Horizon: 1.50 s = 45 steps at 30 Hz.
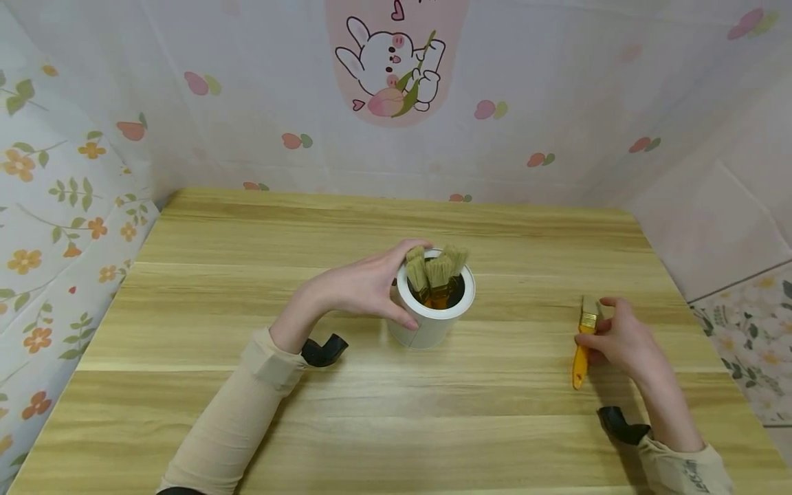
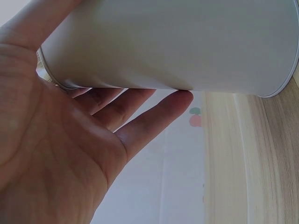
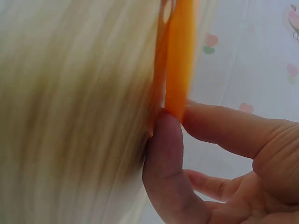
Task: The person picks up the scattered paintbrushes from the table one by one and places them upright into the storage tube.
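A white can (image 1: 427,333) stands upright near the middle of the table, with several paintbrushes (image 1: 438,271) in it, bristles up. My left hand (image 1: 361,285) grips the can from its left side, thumb in front and fingers round the back. The left wrist view shows the can's smooth wall (image 2: 168,42) against those fingers. Off to the right, my right hand (image 1: 625,340) pinches a paintbrush with an orange handle (image 1: 580,364) between thumb and fingers. Its bristles point toward the back. In the right wrist view, the orange handle (image 3: 180,56) is just above or touching the wood; I cannot tell which.
The wood-grain table (image 1: 247,227) reaches back to a printed cloth (image 1: 235,137) with a rabbit and fruit. Flowered cloth (image 1: 49,240) hangs along the left side, and pale cloth (image 1: 730,206) borders the right. Black bands' ends (image 1: 324,350) stick out at the wrists.
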Each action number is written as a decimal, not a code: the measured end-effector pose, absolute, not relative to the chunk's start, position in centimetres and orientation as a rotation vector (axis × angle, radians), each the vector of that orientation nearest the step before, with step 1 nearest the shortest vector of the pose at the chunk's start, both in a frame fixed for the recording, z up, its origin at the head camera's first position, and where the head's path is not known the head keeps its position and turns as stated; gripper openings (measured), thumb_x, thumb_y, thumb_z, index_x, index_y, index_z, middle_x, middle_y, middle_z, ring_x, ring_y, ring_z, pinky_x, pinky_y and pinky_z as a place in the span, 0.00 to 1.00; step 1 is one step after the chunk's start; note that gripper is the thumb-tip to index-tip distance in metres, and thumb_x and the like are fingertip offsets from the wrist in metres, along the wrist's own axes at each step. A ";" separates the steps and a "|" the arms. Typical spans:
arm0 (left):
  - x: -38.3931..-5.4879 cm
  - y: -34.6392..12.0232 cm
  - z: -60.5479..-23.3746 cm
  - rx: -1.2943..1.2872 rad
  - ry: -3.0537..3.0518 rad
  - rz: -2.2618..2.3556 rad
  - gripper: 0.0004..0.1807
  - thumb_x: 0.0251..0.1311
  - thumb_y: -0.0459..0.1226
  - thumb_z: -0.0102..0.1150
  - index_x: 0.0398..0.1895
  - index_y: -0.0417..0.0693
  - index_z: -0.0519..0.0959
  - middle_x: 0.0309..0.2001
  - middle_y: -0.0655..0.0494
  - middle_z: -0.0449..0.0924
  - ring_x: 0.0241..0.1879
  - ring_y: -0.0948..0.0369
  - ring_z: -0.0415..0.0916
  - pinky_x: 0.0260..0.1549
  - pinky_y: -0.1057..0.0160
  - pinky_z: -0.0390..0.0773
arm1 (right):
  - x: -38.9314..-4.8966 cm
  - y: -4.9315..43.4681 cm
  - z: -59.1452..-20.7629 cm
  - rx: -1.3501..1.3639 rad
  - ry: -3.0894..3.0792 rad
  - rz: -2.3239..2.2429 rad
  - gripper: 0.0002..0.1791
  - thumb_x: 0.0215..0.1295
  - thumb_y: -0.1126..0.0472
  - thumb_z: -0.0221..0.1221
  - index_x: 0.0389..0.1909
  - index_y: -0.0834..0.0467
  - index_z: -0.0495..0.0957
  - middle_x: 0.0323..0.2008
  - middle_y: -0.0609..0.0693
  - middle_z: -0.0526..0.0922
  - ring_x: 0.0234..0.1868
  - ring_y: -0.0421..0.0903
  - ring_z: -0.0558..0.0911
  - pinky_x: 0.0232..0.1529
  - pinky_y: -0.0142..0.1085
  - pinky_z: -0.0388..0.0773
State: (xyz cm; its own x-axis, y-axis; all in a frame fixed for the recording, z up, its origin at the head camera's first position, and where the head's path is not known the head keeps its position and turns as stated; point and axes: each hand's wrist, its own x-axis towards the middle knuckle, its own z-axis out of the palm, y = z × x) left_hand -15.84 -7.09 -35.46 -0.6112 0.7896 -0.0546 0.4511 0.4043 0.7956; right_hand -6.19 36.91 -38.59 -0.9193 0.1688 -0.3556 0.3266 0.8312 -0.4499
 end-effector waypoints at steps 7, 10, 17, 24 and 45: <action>-15.8 -6.9 -35.4 1.064 2.220 1.083 0.63 0.48 0.50 0.81 0.80 0.61 0.45 0.74 0.56 0.62 0.69 0.56 0.70 0.69 0.49 0.71 | -6.5 36.4 -38.4 0.323 2.767 -0.752 0.57 0.65 0.63 0.67 0.78 0.73 0.36 0.51 0.76 0.72 0.35 0.54 0.85 0.30 0.42 0.82; -15.8 -6.9 -35.4 1.061 2.224 1.081 0.64 0.48 0.50 0.82 0.80 0.62 0.45 0.74 0.56 0.62 0.68 0.56 0.71 0.68 0.49 0.71 | -6.7 35.8 -37.8 0.292 2.786 -0.859 0.56 0.66 0.66 0.66 0.79 0.71 0.34 0.50 0.73 0.70 0.34 0.48 0.85 0.30 0.41 0.86; -15.7 -7.0 -35.3 1.050 2.244 1.069 0.64 0.47 0.51 0.82 0.81 0.62 0.45 0.73 0.56 0.63 0.68 0.56 0.71 0.68 0.49 0.72 | -7.2 33.9 -35.7 0.225 2.873 -1.001 0.54 0.68 0.67 0.65 0.80 0.68 0.36 0.49 0.64 0.69 0.32 0.23 0.75 0.31 0.37 0.87; -15.8 -7.0 -35.5 1.050 2.235 1.074 0.64 0.48 0.50 0.82 0.81 0.60 0.45 0.74 0.55 0.63 0.68 0.55 0.71 0.68 0.49 0.72 | -7.7 30.4 -33.0 0.165 2.989 -1.031 0.50 0.68 0.63 0.66 0.81 0.61 0.45 0.50 0.56 0.70 0.35 0.24 0.74 0.31 0.27 0.83; -15.9 -6.9 -35.7 1.048 2.243 1.079 0.64 0.47 0.51 0.82 0.81 0.63 0.45 0.73 0.56 0.64 0.67 0.57 0.71 0.68 0.50 0.72 | -8.1 19.3 -27.6 -0.536 2.554 -2.382 0.28 0.61 0.80 0.62 0.58 0.58 0.67 0.42 0.54 0.77 0.36 0.45 0.81 0.34 0.33 0.87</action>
State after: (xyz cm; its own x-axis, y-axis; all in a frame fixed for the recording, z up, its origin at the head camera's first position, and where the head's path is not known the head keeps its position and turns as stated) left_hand -15.93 -6.92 -35.68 -0.6174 0.7844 -0.0592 0.4435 0.4092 0.7974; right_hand -8.12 19.34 -27.64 -0.8800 0.0468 0.4727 -0.4683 0.0811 -0.8798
